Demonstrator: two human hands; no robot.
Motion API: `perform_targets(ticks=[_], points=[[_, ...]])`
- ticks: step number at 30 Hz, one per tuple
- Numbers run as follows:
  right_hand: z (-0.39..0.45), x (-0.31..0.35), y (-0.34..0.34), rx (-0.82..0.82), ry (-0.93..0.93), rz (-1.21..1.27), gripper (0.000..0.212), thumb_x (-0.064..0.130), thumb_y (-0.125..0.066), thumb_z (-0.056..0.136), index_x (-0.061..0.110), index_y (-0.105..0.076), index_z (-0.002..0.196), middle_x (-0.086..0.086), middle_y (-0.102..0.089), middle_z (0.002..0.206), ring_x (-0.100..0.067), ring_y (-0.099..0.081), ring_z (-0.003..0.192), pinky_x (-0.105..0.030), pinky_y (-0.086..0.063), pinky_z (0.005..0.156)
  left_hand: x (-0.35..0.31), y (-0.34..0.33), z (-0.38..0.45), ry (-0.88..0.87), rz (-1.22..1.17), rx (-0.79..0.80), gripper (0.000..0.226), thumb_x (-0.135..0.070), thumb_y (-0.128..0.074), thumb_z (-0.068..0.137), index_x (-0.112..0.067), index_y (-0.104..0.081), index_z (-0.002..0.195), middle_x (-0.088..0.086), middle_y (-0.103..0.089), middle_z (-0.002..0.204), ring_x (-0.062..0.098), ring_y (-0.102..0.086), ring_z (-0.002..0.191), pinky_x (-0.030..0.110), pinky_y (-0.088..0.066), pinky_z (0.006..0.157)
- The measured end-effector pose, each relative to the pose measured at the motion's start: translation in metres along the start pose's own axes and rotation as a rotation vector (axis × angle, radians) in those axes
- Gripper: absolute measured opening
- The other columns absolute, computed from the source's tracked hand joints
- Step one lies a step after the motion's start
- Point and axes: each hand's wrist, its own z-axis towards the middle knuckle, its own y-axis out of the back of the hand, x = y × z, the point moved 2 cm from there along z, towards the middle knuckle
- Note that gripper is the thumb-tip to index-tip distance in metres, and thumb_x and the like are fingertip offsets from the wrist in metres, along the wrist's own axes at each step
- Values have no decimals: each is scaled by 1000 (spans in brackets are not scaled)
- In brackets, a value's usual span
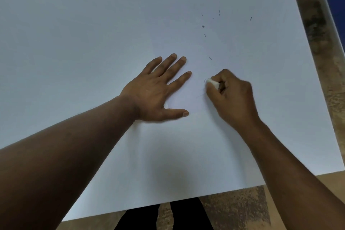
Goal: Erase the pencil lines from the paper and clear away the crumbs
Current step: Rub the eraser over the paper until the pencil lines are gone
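The left hand (155, 89) lies flat on the white paper (112, 24), fingers straight and spread, thumb out to the side. The right hand (233, 97) curls its fingers round a white eraser (212, 82), whose tip touches the sheet just right of the left fingertips. Dark crumbs (203, 26) are scattered beyond the eraser.

No words, labels, brands or numbers can be read anywhere; the paper (130, 24) shows only faint pencil traces and dark crumbs (203, 26).
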Motion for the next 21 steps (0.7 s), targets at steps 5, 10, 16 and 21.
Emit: perform_targets(ticks=[5, 10, 16, 21], points=[[-17, 19, -17, 26, 134, -176, 16, 27, -56, 93, 15, -51, 83, 3, -51, 60, -26, -51, 55, -35, -47, 55, 0, 0, 0, -10, -3, -1, 95, -89, -16, 91, -32, -3, 166, 7, 12, 174, 24, 17, 159, 48, 1, 129], [3, -9, 9, -73, -21, -138, 18, 26, -56, 92, 11, -54, 82, -3, -59, 64, -25, -56, 59, -37, -49, 58, -1, 0, 0, 4, -4, -2, 95, -88, -16, 90, -32, -6, 166, 7, 11, 174, 25, 15, 159, 49, -1, 129], [-7, -11, 5, -53, -57, 82, 17, 32, -63, 92, 16, -59, 87, -4, -59, 67, -20, -55, 60, -34, -47, 56, 1, 1, 0, 11, -12, 7, 97, -90, -18, 90, -32, -3, 166, 5, 14, 173, 23, 18, 159, 47, 2, 129], [-12, -13, 1, -84, -114, 205, 12, 32, -63, 94, 21, -64, 100, -5, -63, 72, -20, -61, 66, -35, -53, 65, -2, 4, 1, 38, -50, 31, 98, -90, -22, 88, -32, -8, 166, 4, 9, 174, 23, 13, 160, 46, 1, 130]])
